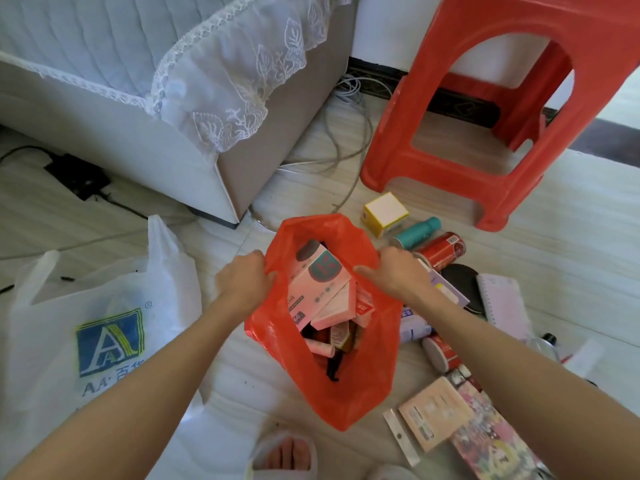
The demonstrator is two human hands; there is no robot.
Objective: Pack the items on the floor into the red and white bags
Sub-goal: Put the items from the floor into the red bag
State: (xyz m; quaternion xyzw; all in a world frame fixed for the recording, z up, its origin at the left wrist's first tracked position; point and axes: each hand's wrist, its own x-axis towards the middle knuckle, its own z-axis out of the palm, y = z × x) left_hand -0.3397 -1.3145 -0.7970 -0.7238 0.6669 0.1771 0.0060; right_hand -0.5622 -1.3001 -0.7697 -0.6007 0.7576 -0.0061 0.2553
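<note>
A grey sofa (pixel 145 133) with a lace-edged cover (pixel 221 81) fills the upper left, and a red plastic stool (pixel 485 109) stands on the pale floor (pixel 571 209) at the upper right, with loose cables (pixel 346 133) lying between them.

The white bag (pixel 100 327), printed with a blue and green logo, sits at the left, its mouth open and its handles up. Just to its right, in the middle, is the red bag (pixel 346 393), held open by both hands. The left hand (pixel 242 282) grips the bag's left rim with curled fingers; the right hand (pixel 394 271) pinches the right rim. The hands are apart, stretching the mouth wide.

Inside the red bag lie several pink boxes (pixel 322 289), the top one tilted with a teal mark on it, above smaller tubes and packets too jumbled to tell apart.

To the right of the red bag, things are on the floor: a patterned flat box (pixel 491 441) near the bottom edge, a spiral notebook (pixel 502 303), a peach packet (pixel 433 414), a black round disc (pixel 462 277), two red cans (pixel 445 249) (pixel 440 353), a teal bottle (pixel 417 232), and a small yellow and white box (pixel 384 213) by the stool's foot.

A slippered foot (pixel 284 455) shows at the bottom, just below the red bag.
</note>
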